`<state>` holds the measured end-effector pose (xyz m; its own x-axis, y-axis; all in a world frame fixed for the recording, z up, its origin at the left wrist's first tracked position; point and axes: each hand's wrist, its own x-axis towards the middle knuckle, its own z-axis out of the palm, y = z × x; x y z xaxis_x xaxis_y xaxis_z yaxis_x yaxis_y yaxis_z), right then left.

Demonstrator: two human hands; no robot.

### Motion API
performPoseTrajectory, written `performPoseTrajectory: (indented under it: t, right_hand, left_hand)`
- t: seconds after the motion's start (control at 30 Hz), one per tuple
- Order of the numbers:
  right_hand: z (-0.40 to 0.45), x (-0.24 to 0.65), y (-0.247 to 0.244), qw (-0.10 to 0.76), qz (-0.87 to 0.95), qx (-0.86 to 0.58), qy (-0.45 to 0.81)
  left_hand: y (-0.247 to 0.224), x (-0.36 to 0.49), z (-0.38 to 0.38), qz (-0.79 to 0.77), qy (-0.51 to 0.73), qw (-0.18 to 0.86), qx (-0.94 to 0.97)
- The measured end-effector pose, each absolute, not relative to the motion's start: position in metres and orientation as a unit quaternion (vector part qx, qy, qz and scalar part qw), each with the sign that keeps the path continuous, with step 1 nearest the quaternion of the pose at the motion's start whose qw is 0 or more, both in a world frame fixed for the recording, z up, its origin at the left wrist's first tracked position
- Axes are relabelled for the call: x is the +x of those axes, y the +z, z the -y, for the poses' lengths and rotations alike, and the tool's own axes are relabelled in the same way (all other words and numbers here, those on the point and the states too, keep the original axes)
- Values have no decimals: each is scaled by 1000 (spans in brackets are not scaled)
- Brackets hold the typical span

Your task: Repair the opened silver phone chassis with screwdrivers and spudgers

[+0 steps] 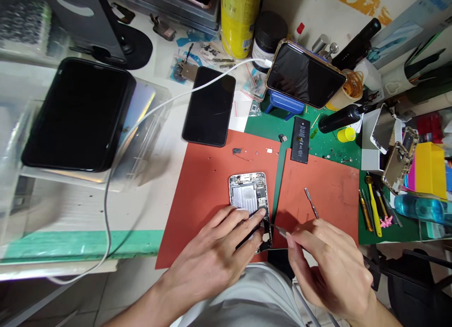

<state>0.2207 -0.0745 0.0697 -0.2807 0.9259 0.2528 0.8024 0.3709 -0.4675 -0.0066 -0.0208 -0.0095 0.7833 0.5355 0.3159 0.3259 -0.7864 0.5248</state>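
An opened phone [244, 197], its back off-screen shell showing a silvery battery bay and small boards, lies on the orange-red mat. My left hand [226, 247] is across its lower half, fingers pressing down near the right side; the thumb is hidden. Between thumb and fingertips my right hand [325, 261] pinches a slim metal hand tool [281, 232] with a ridged grip. The tool's thin dark tip reaches the phone's lower right edge, close to the left fingertips. A metal spudger [310, 201] shows just beyond the right hand, partly covered by it.
A black battery [300, 139] and tiny parts lie beyond the phone. A dark screen [209, 106] lies farther back. A charging phone [305, 74] rests on a blue stand [285, 103]. Several tools, including a yellow-handled one [374, 207], stand right. A white cable [169, 101] crosses the left side.
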Motion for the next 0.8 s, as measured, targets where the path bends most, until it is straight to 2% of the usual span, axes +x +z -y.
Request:
performPoseTrajectory:
  t: [0.8]
  right_hand:
    - [78, 218, 65, 245, 789, -555, 93]
  left_hand:
    - [-5, -7, 19, -228, 231, 204, 924]
